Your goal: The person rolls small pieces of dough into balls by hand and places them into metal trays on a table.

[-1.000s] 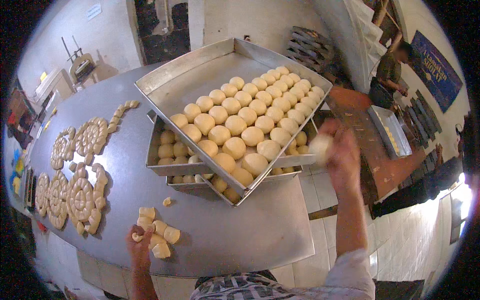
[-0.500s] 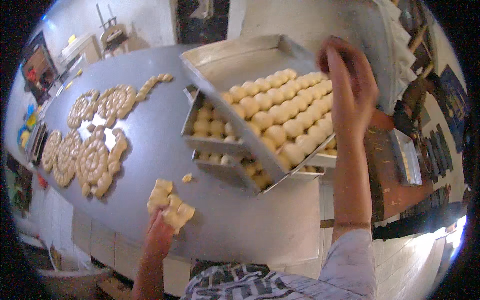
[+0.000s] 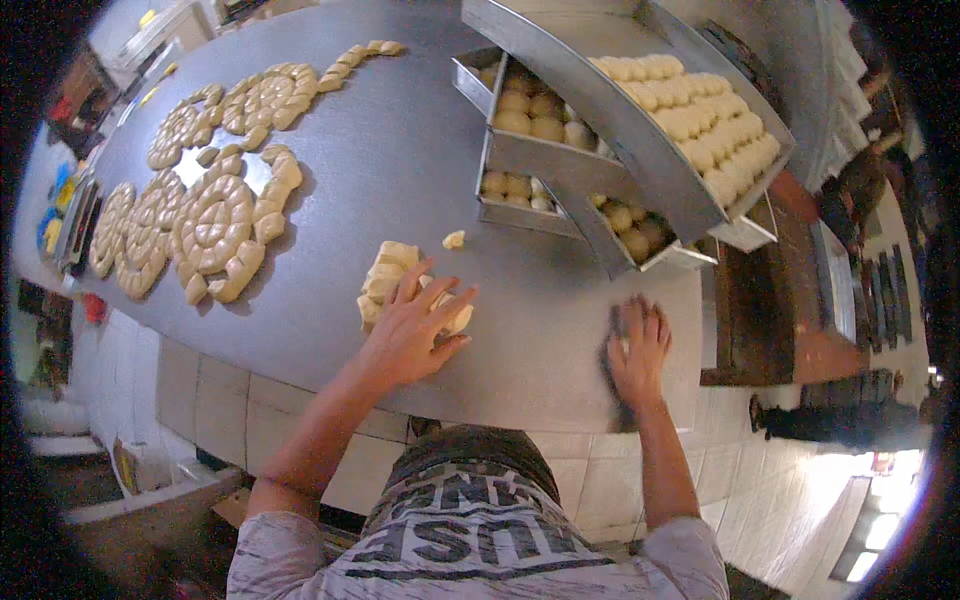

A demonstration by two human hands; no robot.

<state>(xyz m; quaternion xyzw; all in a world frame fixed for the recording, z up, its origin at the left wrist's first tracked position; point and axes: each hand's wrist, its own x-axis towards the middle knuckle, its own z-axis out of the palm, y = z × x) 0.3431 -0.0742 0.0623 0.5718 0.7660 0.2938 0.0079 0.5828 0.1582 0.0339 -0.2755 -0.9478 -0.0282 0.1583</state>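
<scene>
My left hand [image 3: 412,328] is palm down on the table with its fingers spread, at a cluster of cut dough pieces [image 3: 385,275]. Some of that dough shows between and beyond the fingers. Farther right, my right hand [image 3: 642,352] is low over the tabletop near its right edge, fingers curved and blurred. Whether dough lies under that palm is hidden. One small dough scrap [image 3: 454,240] sits beyond my left hand. A metal tray [image 3: 610,120] holding rows of round dough balls [image 3: 700,120] rests aslant on other trays.
Coiled rings of cut dough pieces [image 3: 213,226] cover the table's left side, with a short dough strip [image 3: 345,65] beyond. The lower trays [image 3: 550,157] hold more dough balls. The grey tabletop [image 3: 350,150] ends at a near edge before my body. A brown surface [image 3: 755,300] stands at right.
My right hand has come down from above the top tray to the tabletop. My left hand has shifted over the cut dough and spread its fingers. The whole view has swung.
</scene>
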